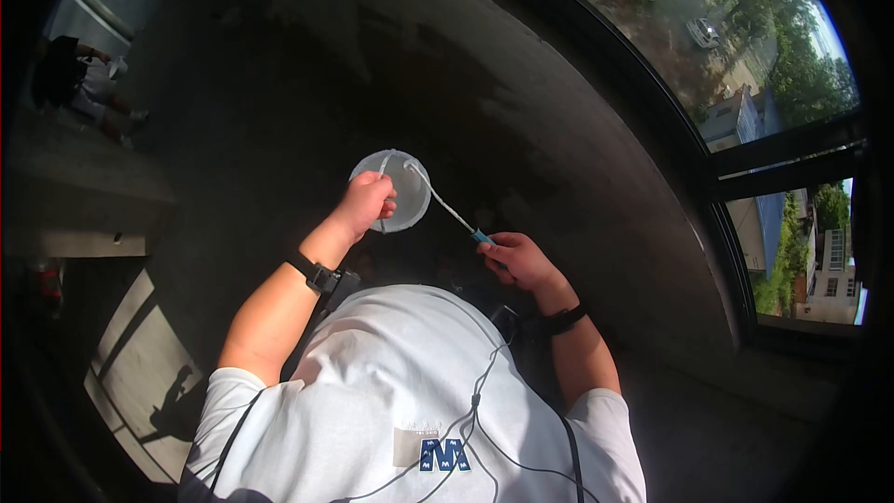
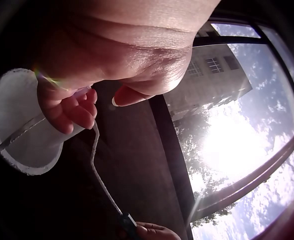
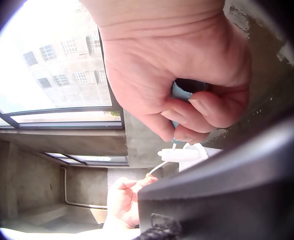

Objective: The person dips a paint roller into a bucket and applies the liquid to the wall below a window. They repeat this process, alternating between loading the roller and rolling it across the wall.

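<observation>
A white bucket (image 1: 410, 207) hangs in front of the shirt, its round mouth facing the head camera. My left hand (image 1: 367, 199) grips the thin handle (image 2: 22, 133) that crosses the bucket's mouth, with the fingers curled under. My right hand (image 1: 523, 263) holds a paint roller by its blue handle (image 1: 481, 237). The roller's pale rod (image 1: 449, 207) runs up and left from that grip to the bucket's mouth. In the right wrist view, the fingers wrap the blue handle (image 3: 180, 96), and white parts (image 3: 184, 156) show beyond the fingertips.
A rough grey concrete wall (image 1: 596, 158) rises ahead, below a dark-framed window (image 1: 712, 163) on the right. Another person (image 1: 84, 79) is far off at the left with a pale container. Sunlight and a shadow (image 1: 172, 405) fall at lower left. Cables (image 1: 475, 401) hang over the shirt.
</observation>
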Demonstrator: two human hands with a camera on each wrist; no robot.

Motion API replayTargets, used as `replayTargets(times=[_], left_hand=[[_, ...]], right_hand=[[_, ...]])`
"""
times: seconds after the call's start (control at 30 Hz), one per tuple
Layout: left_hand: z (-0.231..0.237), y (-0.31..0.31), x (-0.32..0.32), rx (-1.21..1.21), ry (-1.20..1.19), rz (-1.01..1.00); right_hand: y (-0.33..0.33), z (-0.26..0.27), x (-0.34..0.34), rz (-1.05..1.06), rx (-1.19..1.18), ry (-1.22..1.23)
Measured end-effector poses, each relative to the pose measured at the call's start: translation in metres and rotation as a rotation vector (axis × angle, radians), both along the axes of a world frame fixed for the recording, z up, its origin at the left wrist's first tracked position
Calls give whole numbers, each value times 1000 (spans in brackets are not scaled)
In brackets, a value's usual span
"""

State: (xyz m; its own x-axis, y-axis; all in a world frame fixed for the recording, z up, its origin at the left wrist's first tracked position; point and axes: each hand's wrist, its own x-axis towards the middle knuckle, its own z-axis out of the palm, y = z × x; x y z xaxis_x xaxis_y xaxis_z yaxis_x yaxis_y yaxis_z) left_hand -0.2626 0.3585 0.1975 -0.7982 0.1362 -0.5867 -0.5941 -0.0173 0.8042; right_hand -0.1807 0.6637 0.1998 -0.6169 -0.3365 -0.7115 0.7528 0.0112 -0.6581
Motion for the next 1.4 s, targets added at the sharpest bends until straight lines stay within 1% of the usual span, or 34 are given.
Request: replayTargets(times=[0.63,1.17,1.27,1.4], left_hand=[[5,2,-10,-28,-3,-21],[-3,2,-11,-25,16,-26],[3,3,-11,-16,12,-5],[5,5,-8,-24,35,8]], right_hand=[[0,5,-4,6,5,-1],[4,-7,-11,6,-18,4],[5,-5,-15,32,47,11],[2,1,-21,128,200,65]])
